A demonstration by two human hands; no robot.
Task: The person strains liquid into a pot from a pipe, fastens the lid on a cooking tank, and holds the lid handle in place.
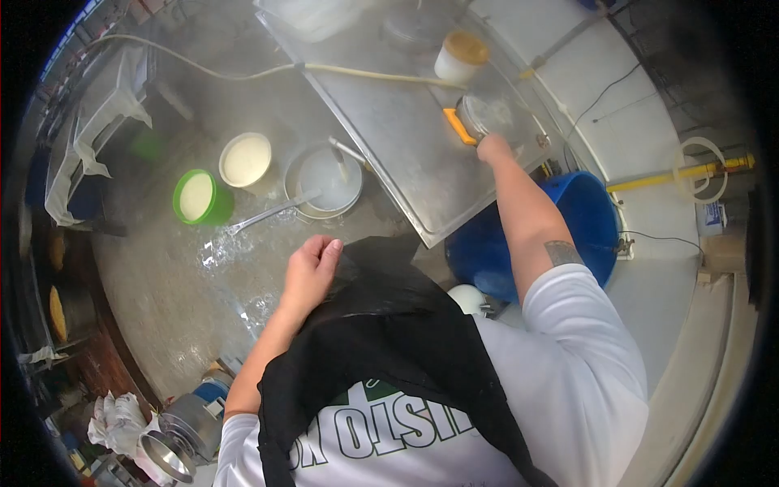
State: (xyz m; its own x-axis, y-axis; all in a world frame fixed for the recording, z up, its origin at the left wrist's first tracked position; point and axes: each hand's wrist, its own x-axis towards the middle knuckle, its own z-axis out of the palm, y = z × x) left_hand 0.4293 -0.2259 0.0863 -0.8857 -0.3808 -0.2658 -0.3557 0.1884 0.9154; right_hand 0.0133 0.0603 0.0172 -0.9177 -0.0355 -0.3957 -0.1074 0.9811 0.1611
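Note:
My right hand [494, 149] reaches out over the metal table, its fingers closed at the lower end of an orange handle [460, 127]. Against that handle is a round, greyish, shiny vessel [487, 114]; whether the two are one piece I cannot tell. Close to my body, beside the black apron [381, 308], my left hand [312, 268] is held with curled fingers and the thumb on top. The inside of its grip is hidden. Beyond it on the floor stands a metal pot [302, 174] of cloudy liquid, with a long-handled metal utensil [276, 213] resting across its rim.
A white bucket [245, 160] and a green bucket [217, 204] hold pale contents. On the metal table [389, 122] lie a hose [365, 72] and a white tub with a brownish top [461, 58]. A blue barrel [588, 215] stands below my right arm. White splashes [215, 250] mark the floor.

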